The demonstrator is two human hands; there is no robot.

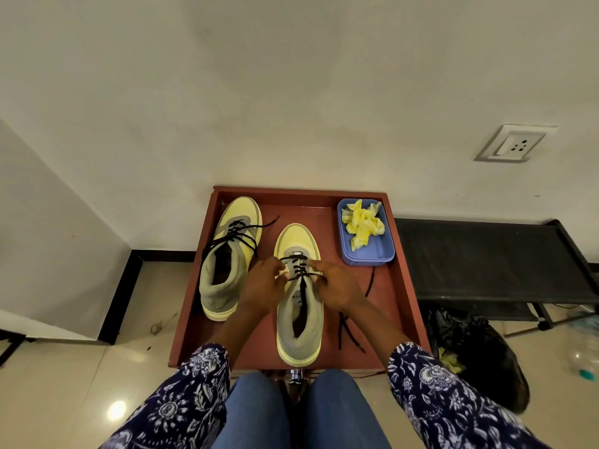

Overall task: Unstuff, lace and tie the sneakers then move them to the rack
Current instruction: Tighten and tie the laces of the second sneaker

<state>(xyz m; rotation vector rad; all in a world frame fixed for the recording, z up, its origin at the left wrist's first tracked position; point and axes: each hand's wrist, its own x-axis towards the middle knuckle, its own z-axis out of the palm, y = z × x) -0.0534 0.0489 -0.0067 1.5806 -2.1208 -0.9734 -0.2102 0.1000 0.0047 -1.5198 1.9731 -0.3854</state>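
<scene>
Two yellow-and-grey sneakers stand on a red-brown table [402, 286]. The left sneaker [227, 257] has black laces threaded loosely, their ends trailing. The right sneaker [299, 319] stands in the middle with its toe away from me. My left hand [262, 285] and my right hand [337, 286] flank its upper part, fingers curled at the black lace [299, 270] near the eyelets. A loose end of lace [348, 332] trails on the table to the right. A blue tray [372, 254] holds crumpled yellow paper [363, 223].
A black rack [486, 257] stands right of the table against the white wall. A black plastic bag [479, 348] with yellow paper lies on the floor under it. My knees in blue jeans are at the table's near edge.
</scene>
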